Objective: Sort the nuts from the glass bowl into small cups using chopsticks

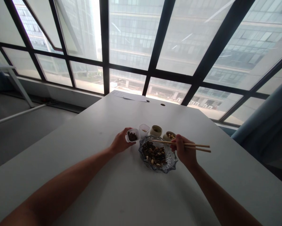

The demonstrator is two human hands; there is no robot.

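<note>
My left hand [122, 140] grips a small white cup [127, 138] tilted toward me, with dark brown pieces [132, 136] inside. In my right hand [183, 151] is a pair of chopsticks [202, 145], their tips pointing left above a scalloped glass bowl [172, 163]. The bowl holds a mix of dark pieces, seeds and pale nuts [155, 153]. Whether the tips pinch anything is too small to tell. Behind the bowl stand another white cup [144, 128] with a little in it, a beige cup [156, 130] and a second beige cup [168, 135] with pale nuts, partly hidden by my right hand.
Everything stands on a white table [103, 188]. Sheets of paper [131, 96] lie at its far edge, near two dark holes. Large black-framed windows [152, 72] rise behind. A blue curtain [268, 119] hangs at the right, and another white table [1, 66] stands at the left.
</note>
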